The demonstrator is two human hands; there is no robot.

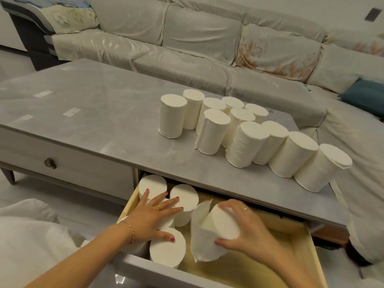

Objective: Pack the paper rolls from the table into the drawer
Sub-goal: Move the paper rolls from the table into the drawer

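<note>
Nearest, the open pale-wood drawer [311, 256] with its grey front holds a cluster of upright white paper rolls [167, 249] at its left end. The left hand [150, 218] lies flat over them, fingers [166, 205] straight and spread, steadying the group. Just to their right, the right hand [247, 227] holds a white paper roll with a loose outer wrap [207, 233], tilted, the fingers curled over its top and the thumb under its near edge. Whether its base touches the drawer floor cannot be told.

The step in hand looks like seating this roll beside the packed ones. The next move calls for standing it upright, snug against its neighbours, without snagging the loose wrap, then reaching back for another.

Further off, on the grey marbled tabletop [83, 104] above the drawer, a dozen standing white rolls [247, 142] wait, so most of the packing remains. Beyond it runs a cream covered sofa [187, 42].
</note>
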